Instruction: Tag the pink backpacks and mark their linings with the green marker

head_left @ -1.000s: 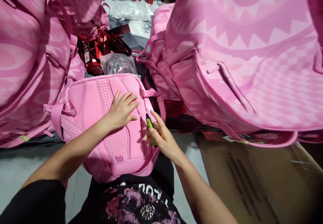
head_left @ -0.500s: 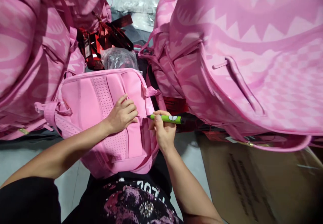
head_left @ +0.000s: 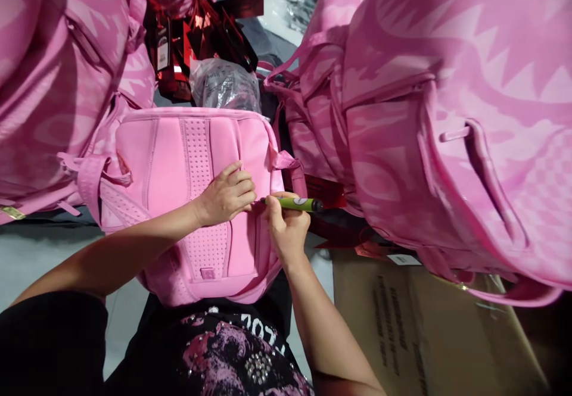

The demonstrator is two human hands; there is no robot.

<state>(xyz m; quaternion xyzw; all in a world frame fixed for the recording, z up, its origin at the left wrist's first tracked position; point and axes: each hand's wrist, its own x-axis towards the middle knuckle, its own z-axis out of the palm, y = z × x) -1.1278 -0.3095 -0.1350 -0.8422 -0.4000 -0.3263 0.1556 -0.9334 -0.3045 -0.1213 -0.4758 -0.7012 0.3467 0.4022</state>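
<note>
A pink backpack point(head_left: 167, 146) lies on my lap with its padded back panel facing up and its straps out to the sides. My left hand point(head_left: 227, 195) rests on the panel, fingers curled against a padded ridge and gripping the fabric. In my right hand point(head_left: 288, 226) is a green marker pen point(head_left: 295, 204), its black end pointing right. The pen's tip meets the panel just beside my left fingers; any mark there is too small to make out.
Large pink patterned backpacks stand on the left point(head_left: 67, 116) and on the right point(head_left: 384, 164), close to the one on my lap. Behind it are a clear plastic bag point(head_left: 226, 86) and a bunch of red and black tags point(head_left: 210, 33). A cardboard box point(head_left: 370, 318) is at lower right.
The marker pen and my right hand have shifted slightly left across the backpack, bringing the tip closer to my left fingers. The view has tilted down, and the surrounding bags appear shifted.
</note>
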